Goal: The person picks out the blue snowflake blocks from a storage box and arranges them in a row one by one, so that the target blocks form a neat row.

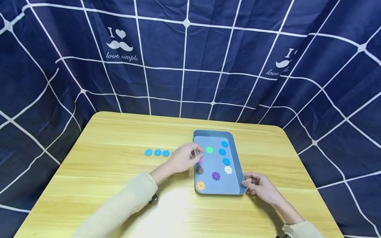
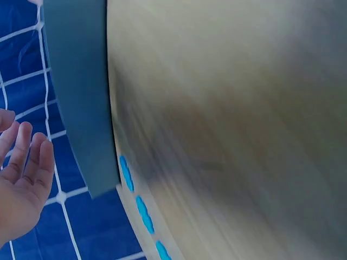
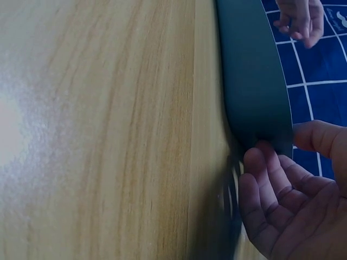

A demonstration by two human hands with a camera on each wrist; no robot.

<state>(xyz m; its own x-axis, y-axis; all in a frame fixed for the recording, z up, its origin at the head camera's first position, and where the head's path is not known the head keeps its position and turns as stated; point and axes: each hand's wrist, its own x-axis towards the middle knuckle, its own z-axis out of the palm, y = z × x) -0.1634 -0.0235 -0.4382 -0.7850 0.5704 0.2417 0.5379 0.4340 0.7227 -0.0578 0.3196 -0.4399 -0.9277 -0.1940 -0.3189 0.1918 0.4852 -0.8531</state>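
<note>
A blue-grey rectangular tray [image 1: 212, 133] lies on the table, holding flat, notched plastic discs. Over its left side hangs my left hand [image 1: 184, 158], fingers loosely bent, just above a partly covered pink disc [image 1: 200, 160]. Nothing shows between thumb and fingers of that hand [image 2: 24, 184] in the left wrist view. Near it lie a green disc [image 1: 209, 149] and a brown disc [image 1: 199, 170]. At the tray's near right corner, my right hand [image 1: 263, 189] pinches the wall, thumb at the rim and fingers [image 3: 279, 184] against the outside.
Left of the tray, a row of blue discs [image 1: 157, 152] runs partly behind my left hand. Inside the tray are also blue discs [image 1: 222, 152], a cream disc [image 1: 228, 170], a purple disc [image 1: 215, 176] and an orange disc [image 1: 200, 185]. A navy gridded curtain [image 1: 166, 82] surrounds the table.
</note>
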